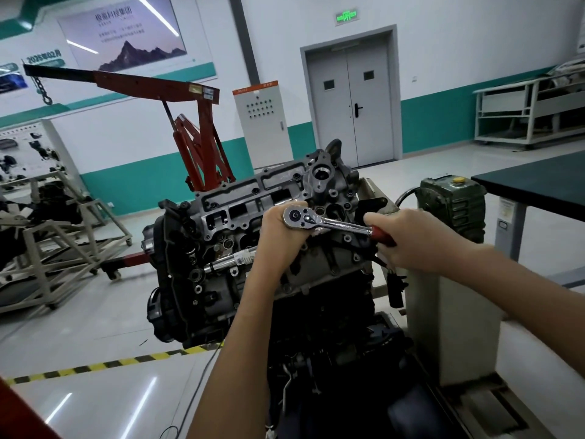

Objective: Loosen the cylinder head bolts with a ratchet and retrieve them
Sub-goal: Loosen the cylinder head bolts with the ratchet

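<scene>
**Left grip (281,231) and right grip (408,240) both clamped on the ratchet (329,221)**

Left grip is curled round the ratchet just under its round chrome head, the thumb side up against the head's rim. Right grip is wrapped round the red handle at the other end, with the chrome shank bare between the two. The ratchet lies roughly level above the right-hand part of the cylinder head (247,201), its head facing up. Whatever sits under the head is hidden by the left grip, so the bolt it may be on cannot be made out.

The cylinder head tops an engine (202,299) that tilts toward the camera. A second chrome tool (231,259) with a white label rests on the engine's near face, just left of the left forearm. Behind the engine stands a red hoist (196,122). A dark-topped counter (538,182) juts in at the right, and yellow-and-black tape (95,365) crosses the floor.
</scene>
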